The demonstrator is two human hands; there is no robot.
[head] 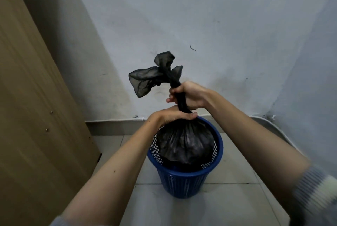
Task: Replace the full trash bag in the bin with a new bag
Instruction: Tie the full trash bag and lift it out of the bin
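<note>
A full black trash bag [185,143] sits inside a blue mesh bin [184,182] on the tiled floor. The bag's top is gathered into a twisted neck with loose flaps sticking up above my fists. My right hand [189,96] grips that neck high up. Just below it, my left hand [173,115] wraps round the base of the neck, right over the bin's far rim. The bag's bulging body fills most of the bin's opening.
A tall brown wooden panel [32,107] stands close on the left. Grey walls [200,25] meet in a corner behind and to the right of the bin. A pale curved object [273,125] lies at the right wall's foot.
</note>
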